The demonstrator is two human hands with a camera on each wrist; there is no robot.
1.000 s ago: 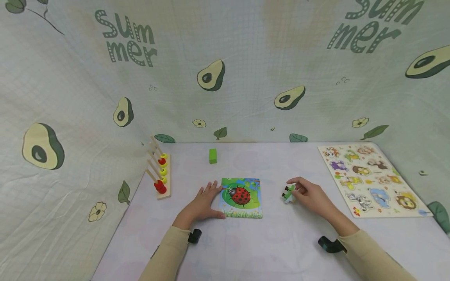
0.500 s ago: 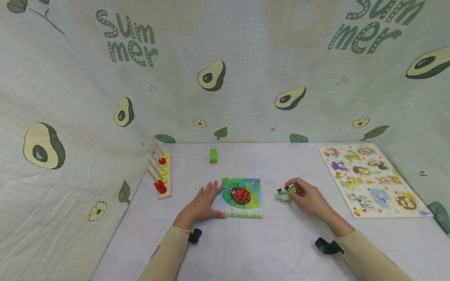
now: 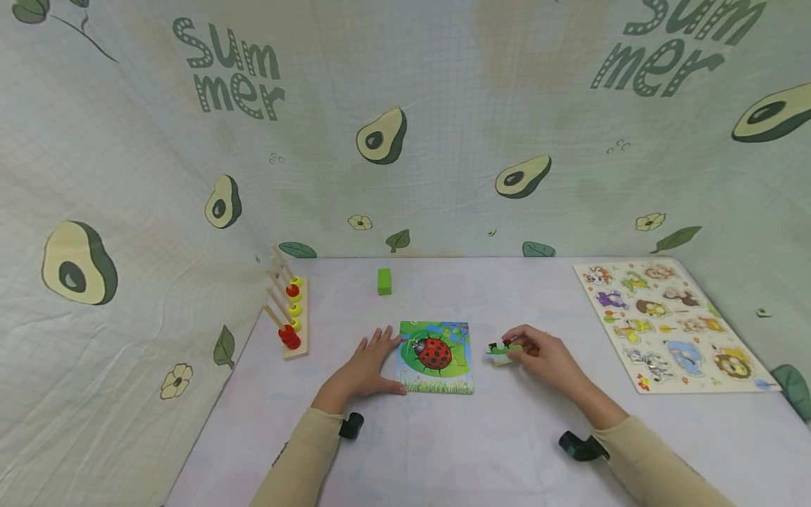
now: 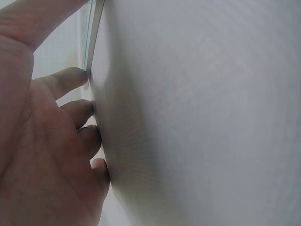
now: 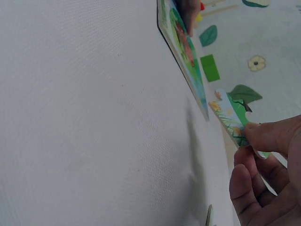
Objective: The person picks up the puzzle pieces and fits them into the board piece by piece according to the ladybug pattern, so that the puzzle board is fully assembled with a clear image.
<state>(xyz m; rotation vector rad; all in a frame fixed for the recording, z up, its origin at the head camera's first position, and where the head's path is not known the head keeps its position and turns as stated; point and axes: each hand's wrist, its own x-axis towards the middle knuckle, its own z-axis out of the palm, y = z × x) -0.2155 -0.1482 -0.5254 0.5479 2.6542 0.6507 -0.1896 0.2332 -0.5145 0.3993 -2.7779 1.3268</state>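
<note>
A square ladybug jigsaw puzzle [image 3: 434,354] lies flat on the table in the head view. My left hand [image 3: 358,372] rests at its left side, fingers spread, with thumb and index finger touching that edge. In the left wrist view the fingertips [image 4: 81,109] of this hand meet the tabletop. To the right of the puzzle, my right hand [image 3: 546,358] pinches a green, white and black jigsaw piece [image 3: 498,353] between thumb and fingers. The right wrist view shows that piece held tilted above the table, printed with flowers and grass, apart from the puzzle's edge.
A wooden bead counter [image 3: 303,331] with red and yellow beads stands at the left. One green block [image 3: 384,282] is behind the puzzle. On the right lies a large animal puzzle board [image 3: 690,384]. A printed cloth [image 3: 443,211] hangs behind and beside the table.
My right hand has moved left, bringing the jigsaw piece closer to the ladybug puzzle and turning it on the way. The left hand has stayed in place.
</note>
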